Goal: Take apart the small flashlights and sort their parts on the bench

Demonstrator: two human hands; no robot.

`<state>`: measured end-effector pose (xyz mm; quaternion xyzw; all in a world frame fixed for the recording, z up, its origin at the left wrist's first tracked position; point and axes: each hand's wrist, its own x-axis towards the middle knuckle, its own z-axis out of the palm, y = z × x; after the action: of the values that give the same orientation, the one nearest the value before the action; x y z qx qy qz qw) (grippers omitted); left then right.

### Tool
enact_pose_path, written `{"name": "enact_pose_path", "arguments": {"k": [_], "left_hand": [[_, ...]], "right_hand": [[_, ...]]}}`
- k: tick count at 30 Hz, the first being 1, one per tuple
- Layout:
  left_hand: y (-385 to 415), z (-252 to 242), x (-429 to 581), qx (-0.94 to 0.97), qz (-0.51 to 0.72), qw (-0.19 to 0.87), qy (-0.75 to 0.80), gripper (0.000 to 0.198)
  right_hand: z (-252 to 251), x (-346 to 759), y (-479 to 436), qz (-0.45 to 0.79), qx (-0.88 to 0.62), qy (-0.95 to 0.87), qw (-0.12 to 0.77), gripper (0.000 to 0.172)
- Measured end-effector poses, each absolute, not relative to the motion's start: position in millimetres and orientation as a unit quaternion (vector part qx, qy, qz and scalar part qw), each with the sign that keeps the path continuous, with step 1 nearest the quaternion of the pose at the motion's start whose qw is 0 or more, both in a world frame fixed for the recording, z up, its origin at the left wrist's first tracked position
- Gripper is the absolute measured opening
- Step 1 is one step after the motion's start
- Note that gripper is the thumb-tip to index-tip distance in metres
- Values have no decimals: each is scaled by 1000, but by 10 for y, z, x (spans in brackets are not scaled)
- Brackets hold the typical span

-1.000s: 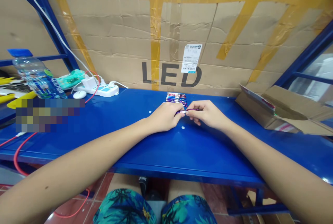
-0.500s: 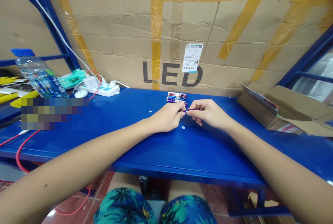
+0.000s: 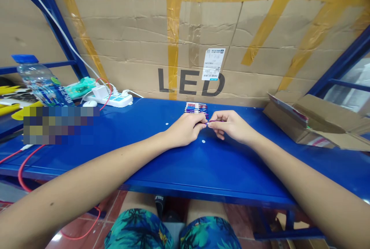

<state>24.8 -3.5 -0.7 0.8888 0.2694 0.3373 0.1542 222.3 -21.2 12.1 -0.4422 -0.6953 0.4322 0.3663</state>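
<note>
Head view across a glossy blue metal bench (image 3: 144,160). Left hand (image 3: 184,128) curled almost shut, with fingertips closed on one end of a slender purple rod (image 3: 212,122), that end partly hidden. Right hand (image 3: 231,126) in a narrow pinch on the rod's other end, thumb and forefinger closed, remaining fingers loosely bent. Landmark: a small stack of red, white and blue striped sticks (image 3: 196,110), lying flat just behind the hands and almost touching the left hand. Left of the stack, a white power strip (image 3: 111,100), a white computer mouse (image 3: 90,103) and a clear plastic water bottle with a blue cap (image 3: 40,83). Right of the stack, an opened brown cardboard box (image 3: 300,121). Step in hand, as judged from the grip: two-handed work on a single rod, apparently calling for steady fingertip control.
</note>
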Motion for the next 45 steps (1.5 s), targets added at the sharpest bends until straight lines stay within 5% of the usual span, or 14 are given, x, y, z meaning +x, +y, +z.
{"name": "enact_pose_path", "arguments": {"k": [14,22,26,37,45], "left_hand": [[149,45,212,839,418,219,270,16],[222,36,163,793,377,379,291,7],[234,6,205,800,410,356,257,16],[186,59,218,799,417,358,243,38],[160,142,211,652,432,585,214,79]], "right_hand": [[61,2229,-139,498,-409,-611,459,31],[108,2327,-89,432,-467,-664,394,31],[161,2311,-146,307,-438,-773,342,32],[22,2181,-172,513,-371,-674,381,26],[45,2165,-196,475,-400,-683,383,16]]}}
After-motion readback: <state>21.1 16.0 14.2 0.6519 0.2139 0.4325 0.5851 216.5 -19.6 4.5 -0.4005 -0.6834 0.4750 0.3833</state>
